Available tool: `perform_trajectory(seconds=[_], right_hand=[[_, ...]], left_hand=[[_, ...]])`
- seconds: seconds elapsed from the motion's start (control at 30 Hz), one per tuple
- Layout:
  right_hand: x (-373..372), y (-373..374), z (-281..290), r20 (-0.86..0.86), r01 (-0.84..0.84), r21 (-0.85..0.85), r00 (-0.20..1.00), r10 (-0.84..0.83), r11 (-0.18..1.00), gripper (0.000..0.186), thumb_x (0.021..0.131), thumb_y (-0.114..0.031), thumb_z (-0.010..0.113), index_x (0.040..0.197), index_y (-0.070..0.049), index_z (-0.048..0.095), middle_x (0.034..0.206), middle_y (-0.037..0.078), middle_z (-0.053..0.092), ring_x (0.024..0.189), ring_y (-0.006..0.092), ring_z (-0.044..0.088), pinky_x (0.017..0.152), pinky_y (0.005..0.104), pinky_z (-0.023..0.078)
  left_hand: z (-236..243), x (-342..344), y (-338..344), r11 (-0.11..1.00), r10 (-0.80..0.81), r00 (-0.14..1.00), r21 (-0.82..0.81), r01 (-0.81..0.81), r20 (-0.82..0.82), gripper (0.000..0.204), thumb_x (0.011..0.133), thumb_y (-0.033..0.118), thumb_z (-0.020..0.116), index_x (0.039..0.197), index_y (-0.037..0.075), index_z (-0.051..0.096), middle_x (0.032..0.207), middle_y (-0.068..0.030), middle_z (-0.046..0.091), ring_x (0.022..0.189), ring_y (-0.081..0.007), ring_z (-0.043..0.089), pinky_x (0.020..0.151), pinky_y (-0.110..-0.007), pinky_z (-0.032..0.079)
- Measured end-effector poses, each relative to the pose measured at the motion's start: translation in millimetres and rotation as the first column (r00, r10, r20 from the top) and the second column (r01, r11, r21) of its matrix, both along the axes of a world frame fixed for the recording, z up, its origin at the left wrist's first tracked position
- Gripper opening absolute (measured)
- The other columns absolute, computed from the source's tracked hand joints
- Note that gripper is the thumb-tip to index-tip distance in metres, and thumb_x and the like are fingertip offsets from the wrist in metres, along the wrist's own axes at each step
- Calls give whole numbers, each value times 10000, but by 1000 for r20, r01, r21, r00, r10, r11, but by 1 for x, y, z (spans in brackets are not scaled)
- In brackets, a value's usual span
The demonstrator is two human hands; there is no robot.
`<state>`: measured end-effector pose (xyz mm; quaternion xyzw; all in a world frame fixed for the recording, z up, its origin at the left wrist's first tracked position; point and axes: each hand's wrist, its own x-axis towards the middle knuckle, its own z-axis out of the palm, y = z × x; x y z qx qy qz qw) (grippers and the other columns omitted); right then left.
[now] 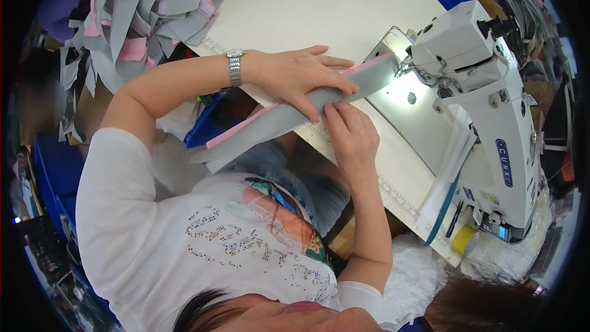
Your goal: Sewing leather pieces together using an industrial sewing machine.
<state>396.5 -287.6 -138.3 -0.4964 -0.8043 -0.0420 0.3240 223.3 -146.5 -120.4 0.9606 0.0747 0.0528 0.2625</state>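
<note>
A long grey fabric strip [246, 141] with a pink layer showing along its far edge runs diagonally over the table's near edge. Its upper right end lies under the lit needle area of a white sewing machine [458, 43], while the other end hangs over my lap. My left hand [295, 77], with a metal watch at the wrist, rests flat across the strip, fingers spread. Close beside it, my right hand [353, 135] pinches the strip's near edge between thumb and fingers. The fingertips of both hands almost meet.
A heap of grey and pink fabric pieces [147, 12] lies at the far left of the cream table [289, 6]. A blue bin [206, 120] stands below the table edge. Near the machine's base are a yellow tape roll [465, 240], a dark pen [455, 218] and clear plastic wrapping [405, 276].
</note>
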Motion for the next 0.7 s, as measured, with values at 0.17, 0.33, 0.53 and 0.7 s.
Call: perform_trajectory(seconds=[0.17, 0.33, 0.53, 0.7], right_hand=[[6, 9, 21, 199, -62, -85, 977, 78, 994, 190, 734, -107, 654, 911, -36, 658, 908, 80, 615, 800, 253, 640, 670, 339, 520], [2, 20, 34, 570, -191, -187, 778, 265, 964, 45, 754, -74, 616, 772, -38, 596, 732, 75, 489, 689, 219, 600, 583, 340, 505], [-1, 23, 40, 624, -164, -208, 737, 260, 964, 52, 743, -68, 611, 786, -39, 613, 740, 80, 507, 683, 212, 597, 565, 330, 498], [1, 26, 33, 618, -194, -180, 740, 264, 964, 79, 726, -88, 613, 801, -60, 610, 748, 66, 505, 682, 206, 577, 553, 320, 480]], left_hand=[[10, 0, -2, 1000, -27, 996, 4, 27, -85, 688, 800, 319, 681, 1419, 156, 430, 1434, -77, 495, 1469, -286, 236, 1132, -604, 191], [10, 1, 6, 996, -37, 993, -88, 27, -114, 595, 838, 166, 475, 1430, 144, 415, 1458, -109, 466, 1462, -264, 256, 1136, -604, 174], [14, 8, 12, 987, -32, 986, -158, 5, -166, 613, 829, 44, 430, 1429, 166, 438, 1484, -117, 440, 1446, -237, 298, 1166, -577, 91], [12, 9, 14, 971, -7, 985, -235, -33, -170, 610, 836, -12, 444, 1412, 184, 483, 1445, -112, 490, 1442, -240, 309, 1180, -558, 70]])
